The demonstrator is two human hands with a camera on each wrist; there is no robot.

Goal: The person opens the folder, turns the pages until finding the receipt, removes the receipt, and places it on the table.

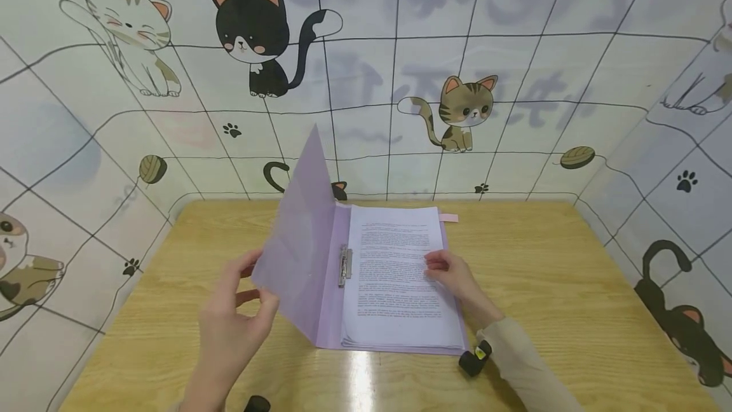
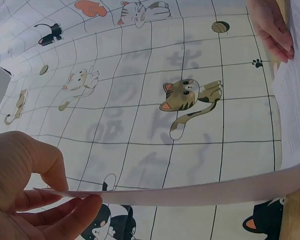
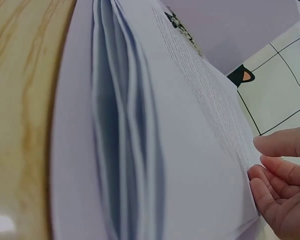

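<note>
A light purple file folder lies on the table with its front cover lifted upright. My left hand pinches the outer edge of that cover between thumb and fingers. In the left wrist view the cover appears edge-on, gripped by the left hand. Inside the folder rests a stack of printed paper, beside a metal clip on the spine side. My right hand touches the stack's right edge with bent, relaxed fingers. Its thumb stands apart from the fingers in the right wrist view.
The wooden table extends around the folder to a cat-patterned backdrop at the back and sides. A pink tab sticks out at the folder's upper right. A black wrist device sits at the right cuff.
</note>
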